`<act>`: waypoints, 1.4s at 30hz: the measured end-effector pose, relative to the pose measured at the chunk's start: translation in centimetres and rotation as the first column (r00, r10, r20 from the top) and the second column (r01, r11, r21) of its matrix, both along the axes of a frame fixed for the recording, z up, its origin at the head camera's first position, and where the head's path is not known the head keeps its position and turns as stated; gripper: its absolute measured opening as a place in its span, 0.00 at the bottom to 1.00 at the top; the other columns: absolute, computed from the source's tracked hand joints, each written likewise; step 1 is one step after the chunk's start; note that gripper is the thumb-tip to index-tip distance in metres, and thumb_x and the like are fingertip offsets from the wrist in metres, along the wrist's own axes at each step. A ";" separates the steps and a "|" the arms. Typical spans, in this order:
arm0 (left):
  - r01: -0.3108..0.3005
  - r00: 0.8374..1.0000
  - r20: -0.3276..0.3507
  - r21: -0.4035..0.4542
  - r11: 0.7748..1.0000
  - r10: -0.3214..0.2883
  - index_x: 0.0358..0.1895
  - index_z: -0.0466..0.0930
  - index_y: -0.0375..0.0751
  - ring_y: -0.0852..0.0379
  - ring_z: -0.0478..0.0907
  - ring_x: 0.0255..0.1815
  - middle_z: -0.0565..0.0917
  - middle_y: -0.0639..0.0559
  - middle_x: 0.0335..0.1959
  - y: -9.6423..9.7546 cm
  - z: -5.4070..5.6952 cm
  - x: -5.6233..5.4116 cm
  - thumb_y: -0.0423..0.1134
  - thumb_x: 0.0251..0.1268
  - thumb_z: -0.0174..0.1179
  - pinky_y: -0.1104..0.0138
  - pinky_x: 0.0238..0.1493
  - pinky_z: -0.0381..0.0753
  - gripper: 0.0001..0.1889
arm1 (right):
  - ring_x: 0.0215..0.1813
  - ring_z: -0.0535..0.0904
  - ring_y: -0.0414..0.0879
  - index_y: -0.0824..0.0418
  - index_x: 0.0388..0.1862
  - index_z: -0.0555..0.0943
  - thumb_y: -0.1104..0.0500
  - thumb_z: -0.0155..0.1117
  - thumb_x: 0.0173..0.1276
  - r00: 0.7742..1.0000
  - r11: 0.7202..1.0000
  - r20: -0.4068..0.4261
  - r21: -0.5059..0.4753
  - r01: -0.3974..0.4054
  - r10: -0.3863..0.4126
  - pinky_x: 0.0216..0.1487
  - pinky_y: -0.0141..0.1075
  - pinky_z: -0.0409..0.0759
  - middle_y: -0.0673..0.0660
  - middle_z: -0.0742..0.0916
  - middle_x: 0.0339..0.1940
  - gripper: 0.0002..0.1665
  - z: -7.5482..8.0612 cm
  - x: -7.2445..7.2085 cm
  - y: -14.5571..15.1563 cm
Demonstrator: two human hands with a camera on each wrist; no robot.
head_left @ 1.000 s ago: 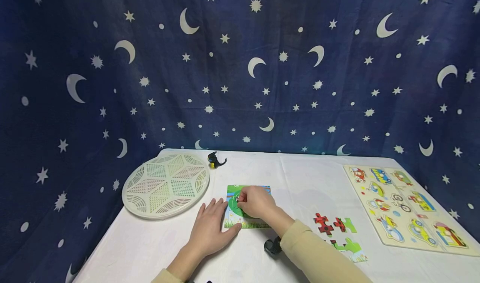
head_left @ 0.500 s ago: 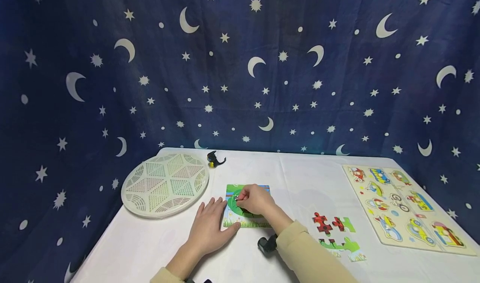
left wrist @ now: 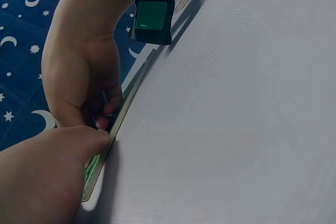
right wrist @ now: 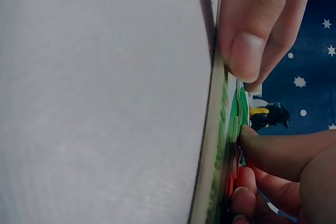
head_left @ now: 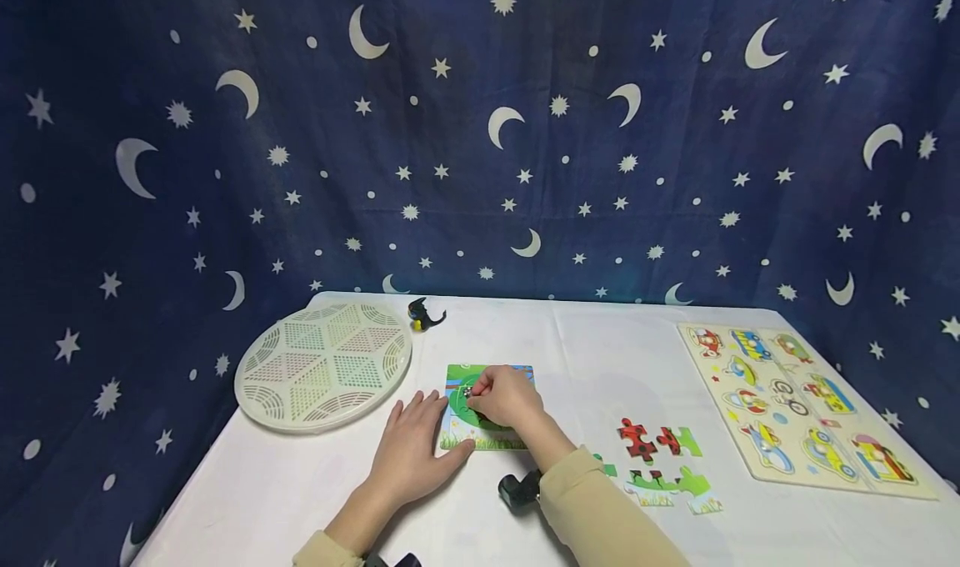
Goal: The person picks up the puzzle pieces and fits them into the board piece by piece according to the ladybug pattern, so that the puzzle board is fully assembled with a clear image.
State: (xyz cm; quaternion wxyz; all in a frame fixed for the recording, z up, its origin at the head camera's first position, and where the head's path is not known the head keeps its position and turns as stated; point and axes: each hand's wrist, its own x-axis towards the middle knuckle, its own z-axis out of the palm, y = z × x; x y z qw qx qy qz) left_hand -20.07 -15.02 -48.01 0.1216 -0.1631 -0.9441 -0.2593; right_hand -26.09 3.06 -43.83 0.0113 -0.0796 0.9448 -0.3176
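Observation:
A small jigsaw board (head_left: pixel 487 444) with a green, blue and grassy picture lies flat on the white table. My left hand (head_left: pixel 416 450) rests at its left edge, fingers fairly straight and thumb by the front left corner. Over the board, my right hand (head_left: pixel 510 396) pinches a small puzzle piece (right wrist: pixel 235 156) between thumb and fingers. Seen in the right wrist view, that piece is edge-on, close against the board's face. Much of the board's right half is hidden under the right hand. In the left wrist view the left thumb (left wrist: pixel 94 139) touches the board's edge.
Several loose puzzle pieces, one a red spotted piece (head_left: pixel 636 440), lie right of the right sleeve. Farther right is a wooden vehicle puzzle (head_left: pixel 780 417). A round perforated lid (head_left: pixel 322 367) sits at the left, and a small black toy figure (head_left: pixel 425 315) behind the board.
The head view has shifted slightly, so everything sits a little higher and farther left. The right sleeve uncovers more loose pieces. Both hands stay at the board, with the right still pinching.

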 end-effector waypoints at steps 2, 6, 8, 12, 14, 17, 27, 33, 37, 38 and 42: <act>0.001 1.000 0.001 0.003 1.000 -0.001 0.68 0.75 0.35 0.36 0.65 0.74 0.75 0.37 0.70 0.0 0.0 0.0 0.66 0.63 0.62 0.39 0.75 0.54 0.41 | 0.27 0.76 0.42 0.52 0.28 0.82 0.54 0.77 0.63 1.000 1.000 -0.005 -0.006 0.002 -0.002 0.30 0.38 0.75 0.45 0.82 0.24 0.10 0.0 0.0 0.1; 0.003 1.000 0.001 0.004 1.000 -0.003 0.68 0.75 0.35 0.36 0.66 0.74 0.75 0.37 0.70 0.0 0.1 0.0 0.66 0.63 0.62 0.39 0.75 0.54 0.41 | 0.27 0.76 0.43 0.52 0.27 0.82 0.55 0.78 0.62 1.000 1.000 -0.011 -0.024 0.015 -0.015 0.30 0.38 0.74 0.45 0.82 0.23 0.11 0.0 0.0 0.1; 0.001 1.000 -0.001 0.001 1.000 -0.001 0.68 0.75 0.35 0.36 0.66 0.74 0.75 0.37 0.70 0.0 0.1 -0.1 0.65 0.63 0.62 0.39 0.76 0.54 0.41 | 0.26 0.75 0.43 0.51 0.27 0.82 0.55 0.78 0.62 0.999 0.999 -0.018 -0.028 0.027 -0.028 0.29 0.38 0.74 0.45 0.81 0.22 0.11 0.0 0.0 0.0; 0.000 1.000 -0.005 0.002 1.000 0.000 0.68 0.75 0.35 0.36 0.66 0.74 0.75 0.37 0.70 0.0 0.2 -0.1 0.65 0.63 0.62 0.39 0.76 0.54 0.41 | 0.25 0.75 0.43 0.50 0.25 0.81 0.55 0.78 0.62 0.998 0.998 -0.034 -0.032 0.048 -0.049 0.26 0.38 0.72 0.45 0.81 0.21 0.12 -0.1 0.1 -0.3; -0.001 1.000 -0.007 0.006 1.000 0.001 0.68 0.76 0.35 0.36 0.66 0.74 0.75 0.37 0.69 0.0 0.1 -0.1 0.65 0.63 0.62 0.39 0.75 0.55 0.41 | 0.25 0.75 0.43 0.50 0.25 0.82 0.54 0.77 0.63 0.998 0.998 -0.040 -0.037 0.046 -0.048 0.25 0.38 0.72 0.45 0.81 0.21 0.11 -0.3 0.1 -0.2; 0.002 1.000 -0.006 0.008 1.000 -0.001 0.68 0.76 0.35 0.36 0.66 0.74 0.75 0.37 0.69 0.1 -0.1 -0.1 0.65 0.63 0.62 0.39 0.75 0.55 0.41 | 0.26 0.76 0.42 0.50 0.26 0.85 0.53 0.76 0.65 0.998 0.999 -0.054 -0.047 0.023 -0.025 0.27 0.39 0.75 0.44 0.82 0.22 0.10 -0.7 0.2 0.2; 0.006 1.000 0.002 0.012 1.000 -0.006 0.67 0.76 0.35 0.36 0.67 0.73 0.76 0.37 0.68 0.5 -0.5 0.4 0.65 0.63 0.63 0.39 0.75 0.55 0.40 | 0.44 0.83 0.46 0.51 0.39 0.89 0.53 0.71 0.71 0.996 0.978 -0.061 -0.194 -0.073 0.063 0.46 0.49 0.83 0.45 0.88 0.36 0.04 -0.3 1.6 3.6; -0.001 1.000 -0.007 0.009 1.000 0.001 0.67 0.76 0.35 0.36 0.67 0.73 0.76 0.37 0.68 0.5 -0.6 0.4 0.65 0.62 0.63 0.39 0.75 0.56 0.40 | 0.37 0.82 0.43 0.52 0.37 0.89 0.55 0.73 0.68 1.000 0.970 -0.030 -0.241 -0.006 -0.001 0.36 0.41 0.81 0.46 0.88 0.37 0.03 0.1 2.7 6.4; -0.001 1.000 -0.008 0.005 1.000 0.001 0.67 0.76 0.35 0.36 0.67 0.73 0.76 0.37 0.68 0.5 -0.6 0.4 0.65 0.62 0.63 0.39 0.75 0.56 0.41 | 0.31 0.82 0.42 0.54 0.37 0.89 0.57 0.73 0.67 0.999 0.962 0.001 -0.269 0.040 -0.041 0.31 0.39 0.79 0.47 0.88 0.36 0.02 0.0 3.7 8.4; 0.000 1.000 -0.008 0.004 1.000 0.001 0.67 0.76 0.35 0.36 0.67 0.73 0.76 0.37 0.68 0.5 -0.6 0.3 0.65 0.62 0.63 0.39 0.75 0.55 0.41 | 0.31 0.81 0.42 0.54 0.38 0.88 0.58 0.73 0.67 0.999 0.963 0.007 -0.264 0.051 -0.051 0.31 0.39 0.79 0.47 0.88 0.36 0.02 0.0 4.0 8.9; -0.001 1.000 -0.012 0.003 1.000 0.001 0.67 0.76 0.35 0.36 0.67 0.73 0.76 0.37 0.68 0.5 -0.6 0.3 0.66 0.62 0.63 0.39 0.75 0.55 0.41 | 0.29 0.80 0.44 0.54 0.38 0.88 0.58 0.73 0.67 0.995 0.963 0.039 -0.251 0.102 -0.095 0.27 0.40 0.79 0.48 0.88 0.36 0.02 0.1 5.0 10.6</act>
